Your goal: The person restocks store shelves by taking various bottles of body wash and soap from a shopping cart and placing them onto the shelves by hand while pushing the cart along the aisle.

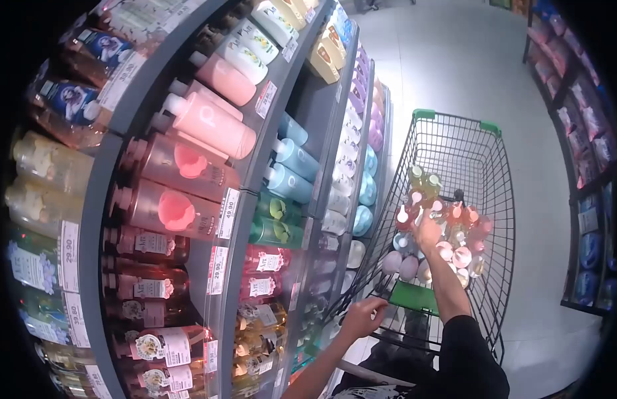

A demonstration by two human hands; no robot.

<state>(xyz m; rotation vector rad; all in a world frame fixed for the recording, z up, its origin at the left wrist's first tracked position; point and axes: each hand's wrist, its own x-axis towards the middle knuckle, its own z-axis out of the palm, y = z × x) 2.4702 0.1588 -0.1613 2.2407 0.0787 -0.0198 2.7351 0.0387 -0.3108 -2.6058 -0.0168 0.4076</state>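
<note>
A shopping cart (pixel 510 199) with green corners stands in front of me. Inside its basket, several pump bottles stand close together, among them yellow-green bottles (pixel 425 181), pink bottles (pixel 461 256) and purple bottles (pixel 408 267). My right hand (pixel 428 231) reaches into the basket, its fingers closed around the top of a pump bottle (pixel 415 199) on the left side of the group; the fingertips are partly hidden. Beside the cart's green panel (pixel 415 297), my left hand (pixel 365 318) is loosely curled, and nothing shows between its fingers.
A long grey shelf (pixel 232 219) lines the left, stocked with pink bottles (pixel 212 123), blue bottles (pixel 288 183) and others behind price tags (pixel 228 213). On the right stands a rack of packaged goods (pixel 584 126). Pale floor (pixel 448 53) runs between them.
</note>
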